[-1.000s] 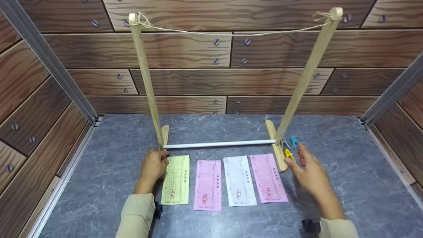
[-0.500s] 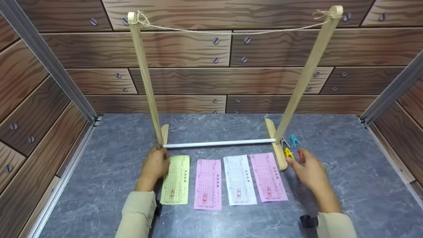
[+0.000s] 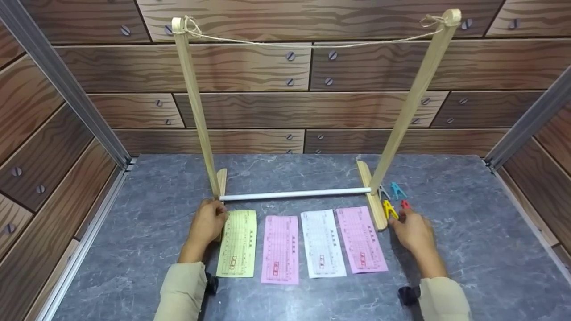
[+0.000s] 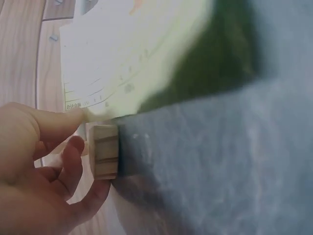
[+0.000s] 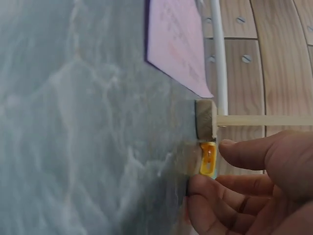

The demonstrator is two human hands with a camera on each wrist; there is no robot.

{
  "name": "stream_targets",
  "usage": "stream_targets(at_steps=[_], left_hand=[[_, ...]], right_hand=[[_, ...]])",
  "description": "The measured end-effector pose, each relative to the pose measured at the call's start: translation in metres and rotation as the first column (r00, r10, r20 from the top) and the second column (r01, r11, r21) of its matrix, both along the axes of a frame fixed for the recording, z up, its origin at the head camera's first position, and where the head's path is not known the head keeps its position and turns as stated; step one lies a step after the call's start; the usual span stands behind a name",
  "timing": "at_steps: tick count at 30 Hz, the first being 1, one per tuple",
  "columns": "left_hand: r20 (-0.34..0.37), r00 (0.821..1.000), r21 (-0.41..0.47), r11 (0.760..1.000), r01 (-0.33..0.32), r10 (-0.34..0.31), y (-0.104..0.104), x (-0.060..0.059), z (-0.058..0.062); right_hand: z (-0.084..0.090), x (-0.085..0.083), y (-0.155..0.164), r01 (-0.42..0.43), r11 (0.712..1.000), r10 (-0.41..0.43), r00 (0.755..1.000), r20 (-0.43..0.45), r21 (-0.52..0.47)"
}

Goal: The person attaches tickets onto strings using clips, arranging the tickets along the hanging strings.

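Head view: left hand (image 3: pixel 206 223) curls round the near end of the wooden rack foot (image 3: pixel 221 178), beside the yellow paper slip (image 3: pixel 237 243). Right hand (image 3: pixel 412 230), fingers bent, reaches the small yellow plastic clip (image 3: pixel 390 208) by the rack's right foot.

Left wrist view: fingers (image 4: pixel 73 159) wrap the foot's end.

Right wrist view: thumb and fingertips (image 5: pixel 210 188) close around the clip; a firm pinch cannot be told.

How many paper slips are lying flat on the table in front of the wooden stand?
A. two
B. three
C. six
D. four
D: the head view shows four side by side, a yellow slip, a pink slip, a white slip and another pink slip.
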State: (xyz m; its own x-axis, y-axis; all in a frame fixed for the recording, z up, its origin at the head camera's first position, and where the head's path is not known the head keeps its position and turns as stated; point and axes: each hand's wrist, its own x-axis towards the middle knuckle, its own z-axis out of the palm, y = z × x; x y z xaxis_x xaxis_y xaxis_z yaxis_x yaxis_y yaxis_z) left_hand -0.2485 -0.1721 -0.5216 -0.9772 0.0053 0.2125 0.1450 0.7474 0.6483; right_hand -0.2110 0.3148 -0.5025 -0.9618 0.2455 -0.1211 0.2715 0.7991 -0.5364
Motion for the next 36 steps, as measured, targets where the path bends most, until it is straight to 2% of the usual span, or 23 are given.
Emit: stream_targets(at_steps=[6, 13, 18, 25, 30, 36], left_hand=[[0.027, 1.000, 0.095, 0.995, -0.010, 0.008, 0.002, 0.003, 0.010], [0.069, 0.996, 0.136, 0.988, -0.071, 0.062, 0.006, 0.003, 0.020], [0.075, 0.996, 0.201, 0.978, -0.061, 0.047, 0.007, 0.003, 0.026], [0.007, 1.000, 0.357, 0.934, -0.027, 0.026, 0.008, 0.004, 0.030], [-0.027, 0.999, 0.391, 0.920, -0.027, 0.040, 0.010, 0.003, 0.033], [-0.030, 0.998, 0.434, 0.900, -0.042, 0.061, 0.012, 0.004, 0.040]], right_hand=[[0.000, -0.009, -0.002, 0.023, 1.000, -0.023, 0.999, 0.046, 0.015], [-0.002, -0.011, 0.000, 0.005, 0.999, -0.005, 1.000, -0.011, 0.043], [-0.004, -0.010, 0.000, 0.024, 0.999, -0.024, 1.000, -0.007, 0.046], [-0.005, -0.011, -0.001, 0.036, 0.998, -0.039, 0.998, 0.049, 0.057], [-0.007, -0.010, -0.001, 0.048, 0.996, -0.051, 0.998, 0.040, 0.074], [-0.002, -0.009, -0.003, 0.101, 0.995, -0.101, 0.994, 0.032, 0.020]])
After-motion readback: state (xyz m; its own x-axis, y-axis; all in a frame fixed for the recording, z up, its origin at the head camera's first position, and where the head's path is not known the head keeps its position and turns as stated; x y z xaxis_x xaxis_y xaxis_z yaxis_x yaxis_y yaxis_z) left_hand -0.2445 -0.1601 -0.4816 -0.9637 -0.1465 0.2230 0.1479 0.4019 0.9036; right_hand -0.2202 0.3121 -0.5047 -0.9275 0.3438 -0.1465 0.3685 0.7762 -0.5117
